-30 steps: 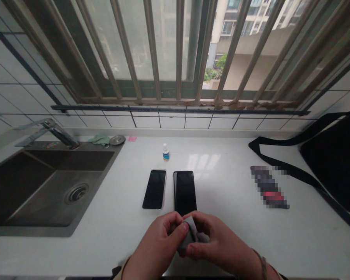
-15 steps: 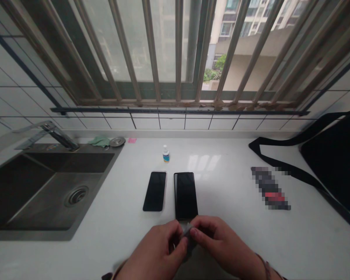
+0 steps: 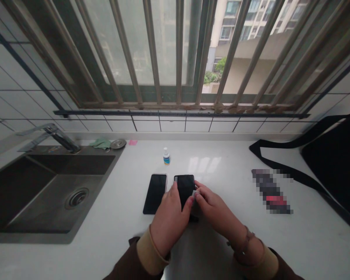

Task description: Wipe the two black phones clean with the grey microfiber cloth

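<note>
Black smartphone (image 3: 184, 189) lies at lower centre of the white counter (image 3: 227, 249), its long axis running away from us toward the window, and both our hands are on its near half. Our left hand (image 3: 169, 221) is the more directly over it: its fingers lie together across the lower left of the glass. Our right hand (image 3: 214, 206) comes in from the lower right, with its fingertips (image 3: 198, 193) bunched at the phone's right edge. Whether the fingers clamp the phone or only touch it, we cannot tell. A dark sliver (image 3: 194, 219) shows below the near end, too hidden to name.

Just left of it lies a second smartphone (image 3: 155, 193), nearly parallel and untouched, with a small white bottle (image 3: 166, 156) beyond the pair. Farther left sits a steel sink (image 3: 52, 198) with a faucet (image 3: 62, 140) and a green cloth (image 3: 100, 144) behind it — and at right, a pixelated packet (image 3: 271, 192) lies near a black bag (image 3: 332, 155).
</note>
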### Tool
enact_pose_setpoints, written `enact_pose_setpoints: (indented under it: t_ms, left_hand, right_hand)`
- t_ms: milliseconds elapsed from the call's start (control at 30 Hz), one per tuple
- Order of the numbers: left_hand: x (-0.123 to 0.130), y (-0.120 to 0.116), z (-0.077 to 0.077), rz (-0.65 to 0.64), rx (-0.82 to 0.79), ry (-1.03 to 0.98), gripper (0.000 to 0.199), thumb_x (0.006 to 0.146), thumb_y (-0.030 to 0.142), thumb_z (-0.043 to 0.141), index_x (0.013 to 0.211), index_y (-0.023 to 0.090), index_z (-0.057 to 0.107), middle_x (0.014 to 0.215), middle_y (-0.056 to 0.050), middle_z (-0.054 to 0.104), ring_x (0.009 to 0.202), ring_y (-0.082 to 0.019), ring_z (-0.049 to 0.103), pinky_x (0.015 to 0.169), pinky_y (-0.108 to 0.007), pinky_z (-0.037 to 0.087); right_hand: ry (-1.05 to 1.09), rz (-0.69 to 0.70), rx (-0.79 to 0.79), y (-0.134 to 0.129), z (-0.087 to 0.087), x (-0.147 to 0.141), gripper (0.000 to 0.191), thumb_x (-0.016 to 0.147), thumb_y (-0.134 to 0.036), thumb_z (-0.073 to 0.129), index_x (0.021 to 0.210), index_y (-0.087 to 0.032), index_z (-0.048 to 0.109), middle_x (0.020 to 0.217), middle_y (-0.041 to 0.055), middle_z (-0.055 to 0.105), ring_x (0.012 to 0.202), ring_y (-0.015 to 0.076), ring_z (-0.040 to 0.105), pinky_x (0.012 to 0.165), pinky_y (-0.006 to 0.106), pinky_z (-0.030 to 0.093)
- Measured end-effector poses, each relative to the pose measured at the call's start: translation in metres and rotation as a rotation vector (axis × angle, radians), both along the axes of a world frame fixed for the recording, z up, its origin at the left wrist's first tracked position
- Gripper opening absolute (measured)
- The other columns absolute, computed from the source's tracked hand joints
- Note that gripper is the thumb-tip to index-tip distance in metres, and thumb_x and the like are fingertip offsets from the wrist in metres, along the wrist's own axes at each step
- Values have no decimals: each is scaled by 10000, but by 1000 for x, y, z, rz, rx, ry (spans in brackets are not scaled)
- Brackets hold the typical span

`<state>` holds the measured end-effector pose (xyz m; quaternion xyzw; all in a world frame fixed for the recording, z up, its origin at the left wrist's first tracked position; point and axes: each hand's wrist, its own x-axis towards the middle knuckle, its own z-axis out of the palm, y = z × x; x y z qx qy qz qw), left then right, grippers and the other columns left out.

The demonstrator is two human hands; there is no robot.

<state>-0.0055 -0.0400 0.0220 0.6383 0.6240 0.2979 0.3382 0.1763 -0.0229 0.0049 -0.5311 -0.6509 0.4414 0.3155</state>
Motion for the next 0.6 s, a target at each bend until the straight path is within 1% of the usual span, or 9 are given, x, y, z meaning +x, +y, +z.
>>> enact_pose_setpoints:
  t_ms: [100, 200, 300, 400, 467, 500, 533, 567, 600]
  left_hand:
    - [0, 7, -4, -30, -9, 173, 800, 1053, 552, 426, 1633, 5, 361, 1621, -310, 504, 1518, -418, 500, 1264, -559, 388]
    - [0, 10, -4, -27, -32, 225, 849, 1078, 609, 309, 1644, -24, 339, 1614, -309, 516, 1516, -402, 513, 1260, -532, 413]
    - [-2, 10, -6, -32, -29, 225, 876, 1078, 647, 310, 1634, -29, 359, 1618, -309, 512, 1524, -403, 505, 1264, -549, 416]
    - [-6, 8, -5, -33, 28, 212, 800, 1087, 626, 354, 1597, 15, 438, 1579, -289, 565, 1487, -396, 550, 1242, -586, 448]
    - [-11, 1, 6, -41, 134, 178, 658, 1100, 564, 396, 1521, 82, 548, 1526, -243, 629, 1443, -366, 599, 1232, -591, 471]
    - [-15, -4, 15, -57, 207, 147, 566, 1107, 516, 415, 1463, 120, 606, 1493, -211, 663, 1416, -339, 626, 1228, -576, 486]
    - [-18, -10, 26, -91, 274, 106, 469, 1114, 467, 431, 1394, 167, 658, 1436, -172, 707, 1365, -305, 667, 1193, -540, 535]
    - [-21, -18, 39, -148, 325, 63, 381, 1114, 423, 457, 1331, 220, 695, 1367, -127, 750, 1288, -269, 716, 1123, -481, 600]
    - [-23, -27, 52, -217, 382, 27, 323, 1113, 386, 482, 1303, 259, 711, 1321, -93, 775, 1233, -241, 744, 1061, -423, 641]
  right_hand:
    - [-11, -25, 14, 2, -3, -4, 259, 1053, -353, 469, 932, -217, 653, 1569, 174, 610, 1545, 322, 477, 1232, 510, 387]
    - [9, -17, 5, 5, -6, -8, 268, 1048, -366, 458, 928, -219, 648, 1597, 160, 587, 1484, 327, 538, 1211, 511, 407]
    - [10, -15, 4, 9, -7, -10, 272, 1035, -376, 461, 915, -222, 650, 1573, 150, 608, 1424, 324, 583, 1191, 505, 422]
    - [-5, -73, 42, 14, -4, -3, 279, 1015, -395, 473, 912, -223, 666, 1480, 145, 665, 1336, 314, 629, 1147, 483, 450]
    - [-48, -133, 82, 19, 3, 8, 297, 1012, -430, 476, 918, -226, 671, 1277, 136, 739, 1184, 298, 679, 1051, 456, 495]
    - [-80, -156, 88, 23, 7, 15, 314, 1014, -453, 476, 913, -228, 668, 1117, 115, 758, 1055, 284, 695, 968, 437, 515]
    - [-115, -160, 67, 28, 11, 23, 336, 1018, -475, 472, 875, -231, 654, 954, 86, 745, 920, 267, 685, 870, 414, 517]
    - [-141, -157, 52, 34, 15, 30, 359, 1015, -488, 472, 817, -234, 630, 843, 62, 713, 829, 252, 659, 795, 392, 500]
    - [-153, -163, 49, 40, 19, 36, 373, 1005, -498, 484, 772, -235, 610, 779, 47, 681, 780, 239, 632, 744, 373, 475]
